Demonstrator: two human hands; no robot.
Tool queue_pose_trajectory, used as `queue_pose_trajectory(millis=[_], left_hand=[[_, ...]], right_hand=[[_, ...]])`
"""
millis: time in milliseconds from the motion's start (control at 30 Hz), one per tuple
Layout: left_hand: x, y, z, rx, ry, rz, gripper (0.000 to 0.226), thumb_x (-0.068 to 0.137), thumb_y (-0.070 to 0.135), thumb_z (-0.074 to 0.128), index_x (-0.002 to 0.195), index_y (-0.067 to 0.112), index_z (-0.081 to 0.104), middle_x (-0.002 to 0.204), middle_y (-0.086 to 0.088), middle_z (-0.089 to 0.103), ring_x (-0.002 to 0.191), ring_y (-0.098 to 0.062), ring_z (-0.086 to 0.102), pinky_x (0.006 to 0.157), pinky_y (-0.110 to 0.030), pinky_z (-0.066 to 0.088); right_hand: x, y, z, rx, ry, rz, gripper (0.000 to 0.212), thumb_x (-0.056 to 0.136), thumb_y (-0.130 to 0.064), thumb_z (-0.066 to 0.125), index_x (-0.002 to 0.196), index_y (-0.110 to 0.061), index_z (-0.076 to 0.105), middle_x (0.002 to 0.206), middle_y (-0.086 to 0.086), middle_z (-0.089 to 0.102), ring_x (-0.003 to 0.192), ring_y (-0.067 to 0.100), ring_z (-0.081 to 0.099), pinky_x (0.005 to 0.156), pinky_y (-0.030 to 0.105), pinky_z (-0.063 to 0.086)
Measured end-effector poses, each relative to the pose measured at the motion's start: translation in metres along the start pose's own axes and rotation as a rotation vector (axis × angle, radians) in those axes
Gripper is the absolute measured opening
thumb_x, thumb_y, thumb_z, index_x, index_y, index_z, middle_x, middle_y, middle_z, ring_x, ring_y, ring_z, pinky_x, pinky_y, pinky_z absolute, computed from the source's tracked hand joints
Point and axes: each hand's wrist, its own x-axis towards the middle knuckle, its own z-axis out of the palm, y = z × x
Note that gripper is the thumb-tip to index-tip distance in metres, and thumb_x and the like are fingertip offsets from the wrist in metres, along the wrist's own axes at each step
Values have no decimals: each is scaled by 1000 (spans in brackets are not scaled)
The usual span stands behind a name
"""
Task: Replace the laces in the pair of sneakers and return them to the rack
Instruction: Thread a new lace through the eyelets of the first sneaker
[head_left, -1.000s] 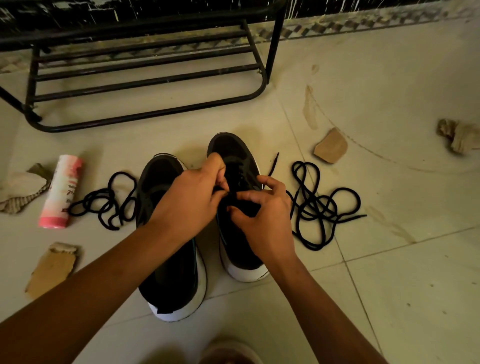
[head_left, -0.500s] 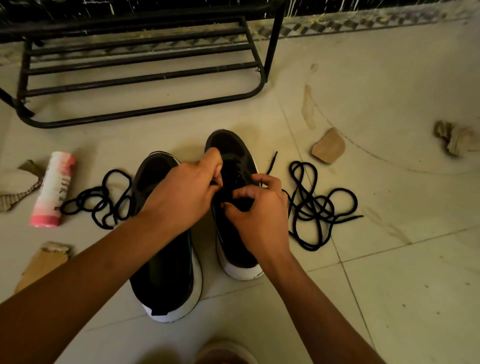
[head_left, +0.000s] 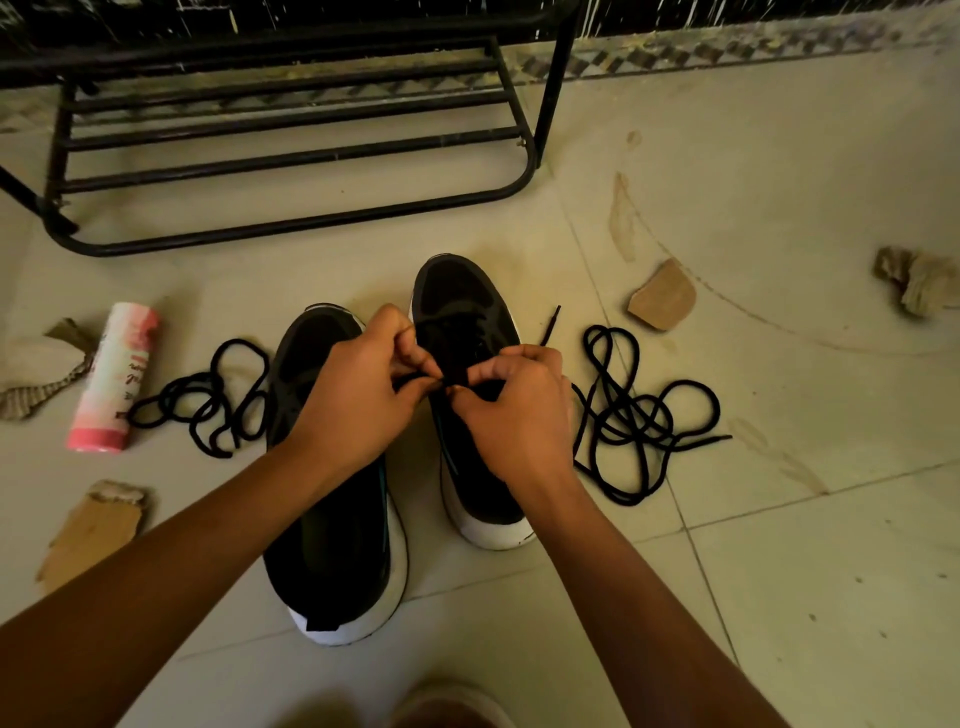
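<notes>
left hand: fingers pinch lace; right hand: fingers pinch same lace; both over right sneaker

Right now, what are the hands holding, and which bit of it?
The left hand and right hand both pinch a black lace over the middle of the right sneaker. Whether that is its end cannot be told.

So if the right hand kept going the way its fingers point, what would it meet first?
Probably the left hand, whose fingertips pinch the lace just ahead, above the farther sneaker; depth is unclear.
</notes>
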Motion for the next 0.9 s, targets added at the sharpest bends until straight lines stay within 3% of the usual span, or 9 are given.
queue_pose_trajectory(millis=[200,300,433,500,667,767,900], left_hand=[[-2,4,3,-81,61,-3,45,81,-3,66,75,28,34,78,7,62,85,-2,66,78,-16,50],[0,12,-2,91,12,130,48,82,0,65,75,32,30,82,7,63,85,-3,65,77,-19,51],[4,19,-9,376,-87,255,44,84,6,60,81,32,24,87,0,64,77,-22,64,67,-41,53],[4,21,-10,482,-121,289,44,85,7,57,83,33,21,83,-4,64,69,-26,62,60,-45,52],[6,28,-11,704,-170,378,44,78,-3,62,91,20,27,66,-6,55,49,-27,53,40,-36,44],[8,35,-8,805,-191,332,34,87,4,55,96,18,25,69,-1,46,55,-23,52,45,-32,37],[10,37,-7,794,-191,291,28,90,7,51,100,17,27,77,-4,52,65,-26,57,52,-34,43]], right_hand=[[6,8,4,165,-33,16,13,75,-24,76,84,-28,68,112,-8,42,117,15,44,103,43,39],[8,11,6,159,-32,8,14,75,-26,77,85,-29,68,114,-7,45,118,14,43,102,44,40],[10,14,12,159,-2,-12,15,73,-28,78,84,-31,69,114,-4,51,114,17,49,97,45,44],[11,15,14,158,7,-13,15,72,-28,78,84,-31,69,114,-4,52,114,17,49,96,45,45],[9,13,13,145,16,-11,17,72,-28,78,86,-31,69,117,-3,50,115,17,49,97,45,43],[7,13,8,144,13,-15,18,74,-23,77,90,-29,70,117,-8,42,119,17,46,101,44,40],[5,12,6,146,15,-22,19,75,-22,77,92,-28,71,112,-10,37,119,17,45,102,44,39]])
